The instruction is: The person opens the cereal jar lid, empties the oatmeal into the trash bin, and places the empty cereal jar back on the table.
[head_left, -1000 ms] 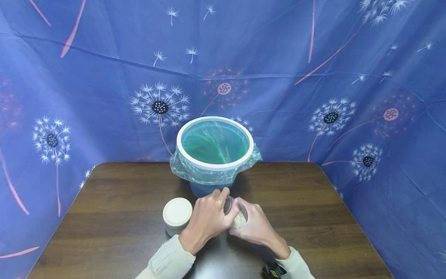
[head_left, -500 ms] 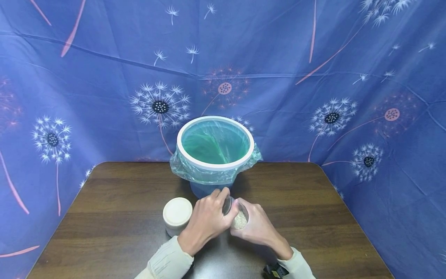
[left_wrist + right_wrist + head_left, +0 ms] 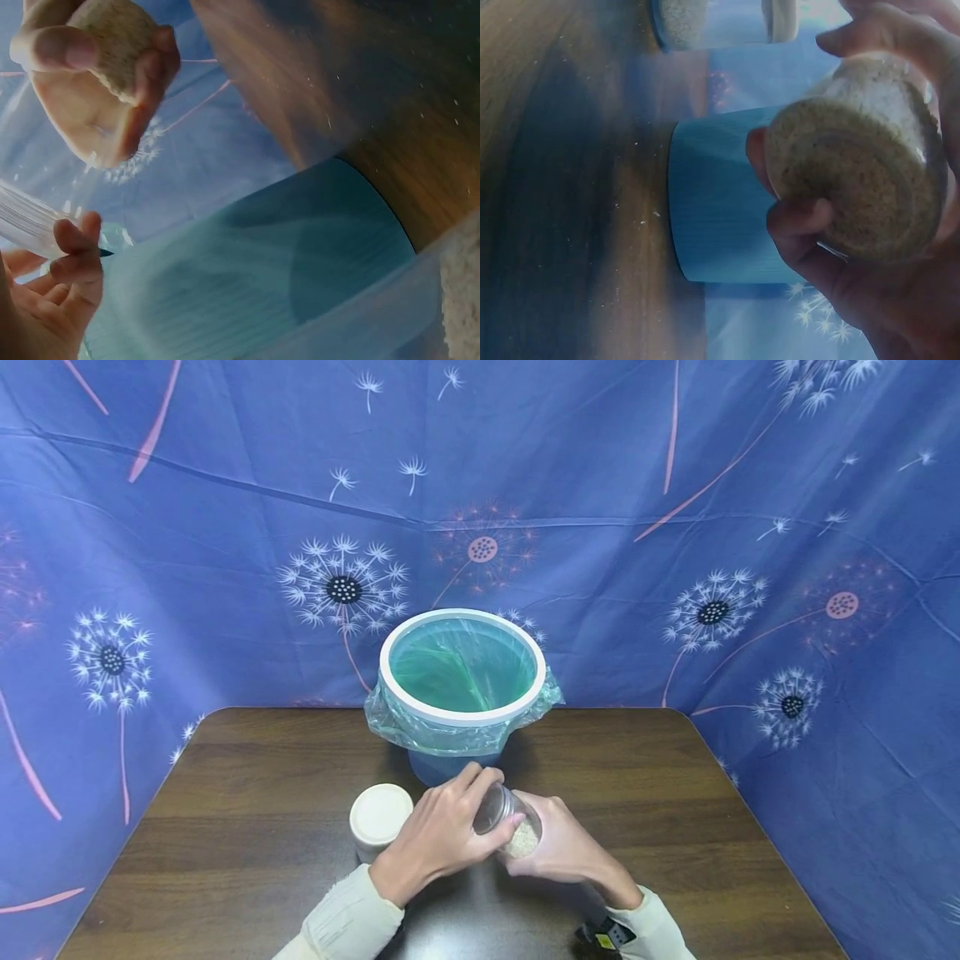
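Note:
A clear jar with pale grain in its base lies tilted between both hands. My left hand grips its ridged clear upper end, thumb across the near side. Whether a clear lid sits there I cannot tell. My right hand holds the lower body. In the right wrist view, fingers wrap the jar's round bottom, with grain pressed against it. The left wrist view shows the left hand's curled fingers at the ridged end and the right hand around the grain-filled base.
A second jar with a cream lid stands left of the left hand; grain shows inside it in the right wrist view. Behind the hands is a blue bin with a white rim and plastic liner. The wooden table meets patterned cloth behind.
The jar and right hand have shifted slightly right. The left hand's fingers have spread around the upper end, so more of its clear ridged side shows. Bin and second jar have not moved.

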Motion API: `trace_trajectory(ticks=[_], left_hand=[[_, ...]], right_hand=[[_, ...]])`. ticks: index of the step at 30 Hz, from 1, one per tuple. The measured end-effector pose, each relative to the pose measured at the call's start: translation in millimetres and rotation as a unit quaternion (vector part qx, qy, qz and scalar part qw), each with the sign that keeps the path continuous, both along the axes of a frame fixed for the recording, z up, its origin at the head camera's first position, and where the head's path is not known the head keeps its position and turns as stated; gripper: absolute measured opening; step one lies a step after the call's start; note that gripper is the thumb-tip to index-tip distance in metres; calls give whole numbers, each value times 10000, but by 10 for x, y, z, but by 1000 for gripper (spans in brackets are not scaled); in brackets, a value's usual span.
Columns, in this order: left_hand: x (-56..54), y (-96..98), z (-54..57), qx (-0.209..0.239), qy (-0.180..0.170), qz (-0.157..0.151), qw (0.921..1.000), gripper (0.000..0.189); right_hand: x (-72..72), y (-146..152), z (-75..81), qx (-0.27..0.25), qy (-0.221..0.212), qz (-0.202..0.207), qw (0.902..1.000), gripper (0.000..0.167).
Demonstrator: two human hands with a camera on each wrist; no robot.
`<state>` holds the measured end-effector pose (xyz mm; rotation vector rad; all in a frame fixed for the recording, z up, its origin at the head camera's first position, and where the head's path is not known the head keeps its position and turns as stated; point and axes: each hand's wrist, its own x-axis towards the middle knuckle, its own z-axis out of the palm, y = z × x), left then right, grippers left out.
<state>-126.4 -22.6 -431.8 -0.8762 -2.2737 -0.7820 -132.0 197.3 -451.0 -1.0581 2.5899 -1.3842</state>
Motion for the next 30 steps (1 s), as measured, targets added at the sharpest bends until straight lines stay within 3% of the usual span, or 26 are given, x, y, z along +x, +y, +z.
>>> trace_trajectory(ticks=[10, 16, 30], left_hand=[[-55, -45, 28, -240, 944, -519, 9939, 44], [-69, -29, 32, -214, 997, -559, 9932, 41], [-82, -26, 18, -247, 1200, -516, 9911, 31]], right_hand=[[-22, 53, 57, -69, -537, 599, 9967, 55], [-29, 57, 60, -120, -580, 765, 9953, 53], [-24, 21, 42, -35, -427, 673, 9968, 51]])
